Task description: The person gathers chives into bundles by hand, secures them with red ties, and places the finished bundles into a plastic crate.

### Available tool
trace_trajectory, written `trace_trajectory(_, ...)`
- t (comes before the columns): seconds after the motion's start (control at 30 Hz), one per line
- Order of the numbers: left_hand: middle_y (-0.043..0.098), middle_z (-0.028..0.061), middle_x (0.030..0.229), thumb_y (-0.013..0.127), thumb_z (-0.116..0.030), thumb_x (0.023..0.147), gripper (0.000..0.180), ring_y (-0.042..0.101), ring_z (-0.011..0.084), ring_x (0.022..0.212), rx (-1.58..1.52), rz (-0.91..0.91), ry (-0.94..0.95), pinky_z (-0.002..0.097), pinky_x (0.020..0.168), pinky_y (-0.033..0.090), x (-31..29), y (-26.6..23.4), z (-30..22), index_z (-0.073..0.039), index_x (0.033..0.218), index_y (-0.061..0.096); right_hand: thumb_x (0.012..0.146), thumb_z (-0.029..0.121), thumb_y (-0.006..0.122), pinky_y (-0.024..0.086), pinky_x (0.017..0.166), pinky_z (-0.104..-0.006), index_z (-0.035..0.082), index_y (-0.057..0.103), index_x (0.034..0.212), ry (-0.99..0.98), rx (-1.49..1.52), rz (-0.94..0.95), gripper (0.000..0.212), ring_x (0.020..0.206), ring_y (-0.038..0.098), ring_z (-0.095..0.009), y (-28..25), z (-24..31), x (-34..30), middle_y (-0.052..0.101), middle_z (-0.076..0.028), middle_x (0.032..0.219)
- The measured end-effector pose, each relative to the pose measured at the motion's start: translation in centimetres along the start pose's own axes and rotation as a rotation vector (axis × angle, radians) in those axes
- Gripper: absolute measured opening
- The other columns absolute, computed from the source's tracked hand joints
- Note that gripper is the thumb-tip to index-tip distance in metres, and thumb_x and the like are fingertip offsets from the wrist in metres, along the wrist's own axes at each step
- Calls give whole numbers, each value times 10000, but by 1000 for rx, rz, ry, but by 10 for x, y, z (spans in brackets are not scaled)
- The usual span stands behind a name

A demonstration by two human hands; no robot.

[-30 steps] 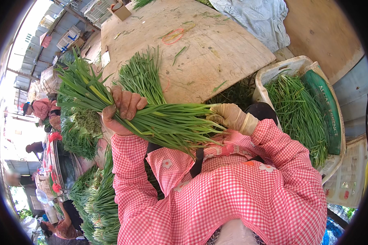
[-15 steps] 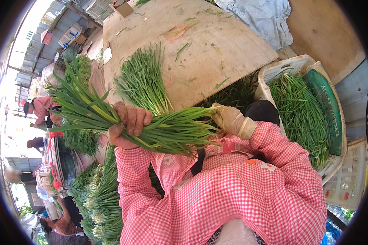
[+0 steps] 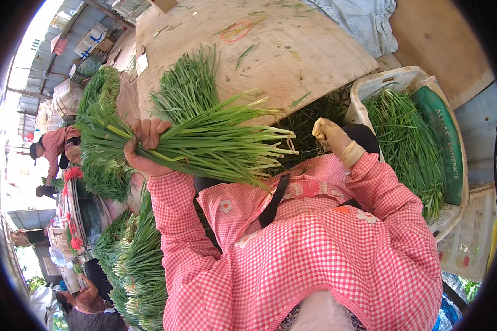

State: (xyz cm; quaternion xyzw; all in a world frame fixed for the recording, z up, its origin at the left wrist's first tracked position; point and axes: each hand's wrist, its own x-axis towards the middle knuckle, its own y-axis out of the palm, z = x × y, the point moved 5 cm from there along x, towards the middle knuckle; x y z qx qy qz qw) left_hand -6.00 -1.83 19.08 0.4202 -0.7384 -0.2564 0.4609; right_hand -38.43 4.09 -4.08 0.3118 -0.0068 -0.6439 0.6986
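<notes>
My bare left hand [image 3: 146, 140] is closed round a bunch of garlic chives [image 3: 221, 140], held at its leafy part. The pale stem ends fan out toward the right, and the leaves point left. Apart from those stems, my gloved right hand [image 3: 332, 138] has its fingers curled; anything inside them is hidden. Just beyond the held bunch, another pile of chives [image 3: 188, 91] lies on the wooden board [image 3: 309, 55].
A white crate [image 3: 361, 88] of loose chives with a green sack piece [image 3: 433, 129] stands at my right. Stacked chive bunches [image 3: 141, 270] lie at left, with more greens [image 3: 102, 94] beyond. Two people [image 3: 55, 146] work at far left. A grey-white cloth [image 3: 364, 25] covers the board's far right corner.
My right hand has come off the stem ends and moved slightly right and away from me. My left hand has shifted left with the chives, whose stems now spread out.
</notes>
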Motion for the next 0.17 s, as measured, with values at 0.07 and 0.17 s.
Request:
trace_trajectory(0.07,361,-37,583,516,-139,771,133,375,81,542,-41,-71,15,263,702,365,-2,-15,-1,-102,728,396,879,101,394,242,342,-201,95,521,790,-72,-67,42,155,388,310,-52,3,3,1,428,31,560)
trace_trajectory(0.17,365,-15,597,544,-170,763,150,379,102,547,44,-99,29,313,743,381,-5,-37,-3,-93,746,416,881,141,460,297,383,-190,71,524,922,-174,-233,101,103,444,389,-58,27,8,-8,493,5,650)
